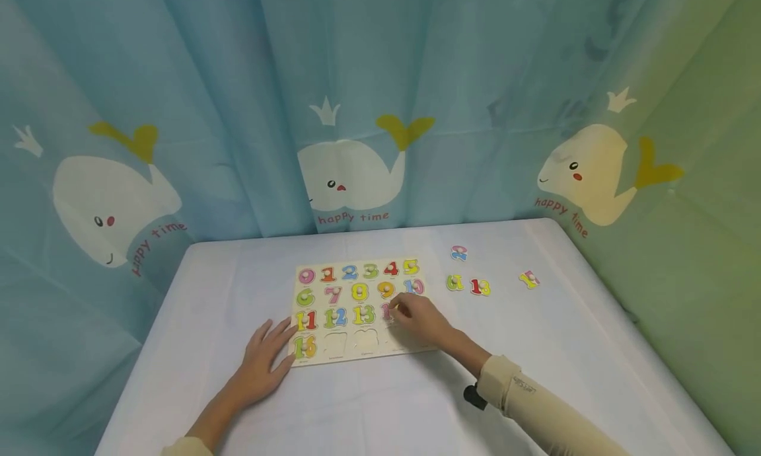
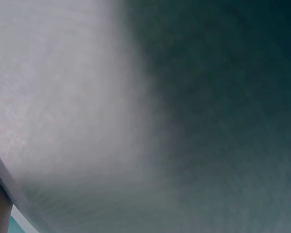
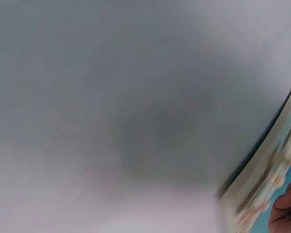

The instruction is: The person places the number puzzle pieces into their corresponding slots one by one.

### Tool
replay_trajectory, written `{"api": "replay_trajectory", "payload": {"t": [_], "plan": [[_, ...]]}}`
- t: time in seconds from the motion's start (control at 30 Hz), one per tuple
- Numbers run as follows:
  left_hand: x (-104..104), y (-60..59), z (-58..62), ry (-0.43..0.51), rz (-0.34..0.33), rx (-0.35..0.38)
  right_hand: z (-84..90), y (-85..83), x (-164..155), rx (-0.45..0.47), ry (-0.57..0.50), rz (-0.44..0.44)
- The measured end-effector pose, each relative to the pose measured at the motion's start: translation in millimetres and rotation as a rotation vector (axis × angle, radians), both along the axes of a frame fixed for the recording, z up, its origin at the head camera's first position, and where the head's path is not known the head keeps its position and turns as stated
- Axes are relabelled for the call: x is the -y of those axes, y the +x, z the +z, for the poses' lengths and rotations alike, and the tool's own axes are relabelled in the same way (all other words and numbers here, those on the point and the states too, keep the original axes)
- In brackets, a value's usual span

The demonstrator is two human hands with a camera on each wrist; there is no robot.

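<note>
The left hand (image 1: 261, 362) lay flat, fingers spread and straight; the right hand (image 1: 419, 320) reached forward, fingertips seemingly curled in a pinch.

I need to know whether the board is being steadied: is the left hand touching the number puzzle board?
Touching. The head view shows the left hand flat on the table, its fingers resting against the number puzzle board at its left edge.
</note>
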State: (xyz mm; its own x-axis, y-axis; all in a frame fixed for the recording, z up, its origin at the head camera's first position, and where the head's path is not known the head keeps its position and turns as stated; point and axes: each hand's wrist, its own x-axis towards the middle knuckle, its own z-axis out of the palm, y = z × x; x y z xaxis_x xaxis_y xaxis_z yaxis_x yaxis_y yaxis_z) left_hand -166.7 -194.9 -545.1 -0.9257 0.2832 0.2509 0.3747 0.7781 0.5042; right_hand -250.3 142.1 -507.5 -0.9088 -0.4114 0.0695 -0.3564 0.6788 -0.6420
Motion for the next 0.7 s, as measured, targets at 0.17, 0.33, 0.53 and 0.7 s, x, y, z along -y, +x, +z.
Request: {"api": "replay_trajectory", "payload": {"t": [0.17,0.33,0.53,0.7], "plan": [[0.4,0.6,-0.2,0.008,-0.013,-0.005,0.6,-11.0,-39.6,-0.056,-0.01,-0.148],[0.3,0.6,-1.1,0.011,-0.014,0.018,0.8,-23.0,-76.7,-0.172,-0.002,-0.283],[1.4,0.7,-2.9,-0.004,-0.011,0.02,-1.0,-37.9,-102.1,-0.145,0.025,-0.368],[0.1,0.0,-4.3,-0.002,-0.021,-0.003,-11.9,-45.7,-109.5,-0.062,0.094,-0.319]]}}
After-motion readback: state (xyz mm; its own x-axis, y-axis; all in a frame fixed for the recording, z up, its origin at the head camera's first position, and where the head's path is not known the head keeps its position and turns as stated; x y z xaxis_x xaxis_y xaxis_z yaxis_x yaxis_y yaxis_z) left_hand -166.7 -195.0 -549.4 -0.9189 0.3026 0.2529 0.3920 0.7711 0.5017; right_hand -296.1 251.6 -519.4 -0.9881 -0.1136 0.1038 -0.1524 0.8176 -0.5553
